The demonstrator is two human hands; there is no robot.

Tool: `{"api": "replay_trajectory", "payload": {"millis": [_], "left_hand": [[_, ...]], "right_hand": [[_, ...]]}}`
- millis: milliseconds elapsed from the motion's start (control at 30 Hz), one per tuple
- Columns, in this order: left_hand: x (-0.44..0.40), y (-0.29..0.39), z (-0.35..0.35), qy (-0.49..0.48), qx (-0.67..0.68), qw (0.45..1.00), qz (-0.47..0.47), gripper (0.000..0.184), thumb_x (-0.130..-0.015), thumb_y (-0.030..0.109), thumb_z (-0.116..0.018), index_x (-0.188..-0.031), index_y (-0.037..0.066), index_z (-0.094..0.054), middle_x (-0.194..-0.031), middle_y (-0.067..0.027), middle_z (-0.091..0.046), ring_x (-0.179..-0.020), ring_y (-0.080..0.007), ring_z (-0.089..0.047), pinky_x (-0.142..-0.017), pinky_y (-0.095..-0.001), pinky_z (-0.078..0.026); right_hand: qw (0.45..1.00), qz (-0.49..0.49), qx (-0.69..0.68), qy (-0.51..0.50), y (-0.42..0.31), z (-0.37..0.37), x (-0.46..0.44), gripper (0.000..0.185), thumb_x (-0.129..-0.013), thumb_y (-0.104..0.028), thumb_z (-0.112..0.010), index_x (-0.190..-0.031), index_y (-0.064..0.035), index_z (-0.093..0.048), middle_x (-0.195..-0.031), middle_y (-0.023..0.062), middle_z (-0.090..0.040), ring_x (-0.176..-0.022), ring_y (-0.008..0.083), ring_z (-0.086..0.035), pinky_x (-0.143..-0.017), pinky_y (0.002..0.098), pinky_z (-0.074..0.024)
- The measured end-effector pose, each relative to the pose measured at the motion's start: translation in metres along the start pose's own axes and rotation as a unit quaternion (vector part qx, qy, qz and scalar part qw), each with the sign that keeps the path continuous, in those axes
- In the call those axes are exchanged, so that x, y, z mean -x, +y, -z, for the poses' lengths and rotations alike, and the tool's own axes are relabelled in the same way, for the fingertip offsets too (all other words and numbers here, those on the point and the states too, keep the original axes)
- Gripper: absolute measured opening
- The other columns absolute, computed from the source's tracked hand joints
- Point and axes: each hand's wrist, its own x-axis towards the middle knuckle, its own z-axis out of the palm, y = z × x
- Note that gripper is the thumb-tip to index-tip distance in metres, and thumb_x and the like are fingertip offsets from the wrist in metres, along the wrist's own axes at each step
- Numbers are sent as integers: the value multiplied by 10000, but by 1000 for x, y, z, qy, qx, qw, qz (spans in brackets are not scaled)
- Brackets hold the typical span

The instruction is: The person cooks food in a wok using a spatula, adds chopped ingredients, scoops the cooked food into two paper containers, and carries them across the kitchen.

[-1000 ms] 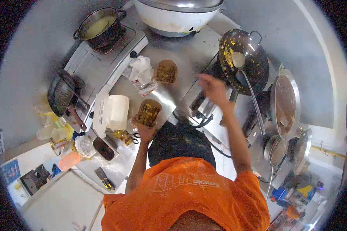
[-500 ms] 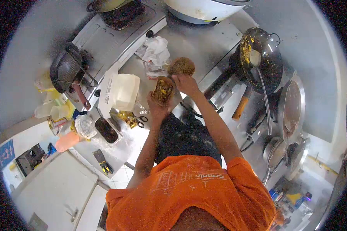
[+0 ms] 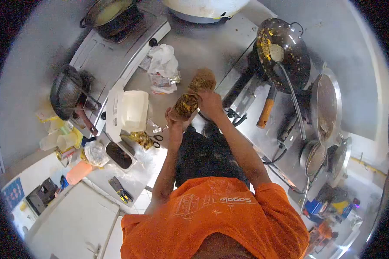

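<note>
My left hand (image 3: pixel 175 125) is closed around the lower side of a brown, rounded food piece (image 3: pixel 186 106) with dark and yellow bits on its face; whether it is bread or a small container I cannot make out. Just beyond it, a second brown, rounded piece (image 3: pixel 203 79) sits at the fingers of my right hand (image 3: pixel 211 103). That hand is closed, with its fingertips mostly hidden between the two pieces. A white open takeaway box (image 3: pixel 135 111) lies to the left on the steel counter (image 3: pixel 194 47). Scissors (image 3: pixel 157 141) rest near a clear bag of yellowish food (image 3: pixel 141 139).
At upper right, a dark wok (image 3: pixel 289 64) holds yellow scraps and a long-handled ladle (image 3: pixel 277 53). Crumpled white plastic (image 3: pixel 163 60) lies beyond the box. Pots stand on the left stove (image 3: pixel 112 47). A metal tray (image 3: pixel 121 155) of dark contents and yellow-handled tools (image 3: pixel 120 190) sit lower left.
The view has shifted. The piece in my left hand has tilted and come nearer my right hand, which now overlaps the gap between both brown pieces.
</note>
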Motion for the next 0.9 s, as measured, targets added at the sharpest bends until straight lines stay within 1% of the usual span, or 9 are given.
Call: {"api": "replay_trajectory", "payload": {"millis": [67, 167, 233, 300, 367, 400, 467, 800, 900], "left_hand": [[-3, 22, -10, 23, 193, 979, 68, 616, -879, 301, -593, -1378, 65, -320, -1374, -146, -390, -1264, -305, -406, -1066, -497, -335], [-11, 25, -20, -12, 494, 858, 139, 527, -908, 289, -564, -1351, 58, -399, -1336, -130, -471, -1259, -324, -409, -1047, -539, -341], [-19, 3, -23, -17, 618, 755, 216, 530, -929, 375, -500, -1354, 72, -406, -1360, -131, -458, -1270, -328, -399, -1057, -540, -332], [-15, -16, -14, -76, 640, 715, 272, 557, -926, 426, -475, -1351, 72, -415, -1379, -139, -441, -1276, -331, -394, -1066, -539, -317], [-15, -28, -23, -171, 626, 670, 360, 565, -924, 450, -463, -1344, 74, -424, -1383, -142, -438, -1274, -328, -395, -1067, -535, -314], [-14, -19, -29, -180, 585, 687, 392, 558, -924, 447, -464, -1340, 76, -429, -1377, -140, -442, -1269, -324, -399, -1063, -531, -318], [-11, 1, -37, -201, 497, 722, 438, 545, -925, 442, -465, -1330, 79, -438, -1365, -136, -451, -1260, -317, -407, -1056, -523, -326], [106, 39, -133, -346, 234, 747, 517, 480, -926, 418, -475, -1280, 95, -483, -1306, -117, -496, -1214, -279, -446, -1022, -485, -368], [185, 34, -161, -386, 190, 722, 542, 461, -926, 411, -477, -1265, 100, -496, -1288, -112, -509, -1200, -268, -457, -1011, -473, -380]], "right_hand": [[1000, -8, 2, 23, 4, 4, 11, 136, -798, -195, -600, -832, -70, -641, -797, 146, -641, -733, 363, -625, -632, 473, -506], [999, -34, -2, 29, 5, 22, 30, 145, -800, -200, -598, -876, -90, -652, -811, 141, -640, -741, 362, -625, -614, 471, -505], [998, -47, -12, 27, -3, 44, 44, 162, -804, -203, -597, -918, -106, -658, -828, 128, -644, -744, 352, -630, -604, 465, -507], [999, -50, -13, -12, -16, 63, 64, 218, -784, -213, -612, -982, -141, -666, -868, 101, -653, -741, 321, -643, -599, 441, -515], [999, -45, -12, 22, -14, 66, 90, 224, -763, -201, -608, -970, -148, -675, -830, 100, -655, -721, 307, -648, -582, 451, -509], [997, -24, -19, 67, -14, 67, 105, 217, -752, -188, -601, -949, -140, -680, -788, 105, -656, -706, 303, -650, -567, 464, -502], [995, -100, -21, -22, -18, 48, 131, 109, -702, -190, -617, -759, -108, -662, -690, 121, -637, -644, 322, -650, -530, 462, -496], [934, -211, -202, 205, -29, 59, 376, 100, -690, -116, -612, -767, -59, -640, -739, 134, -647, -723, 334, -654, -607, 444, -513], [927, -312, -153, 142, -28, 76, 456, 121, -692, -129, -612, -782, -55, -644, -738, 137, -654, -723, 340, -657, -618, 440, -519]]}}
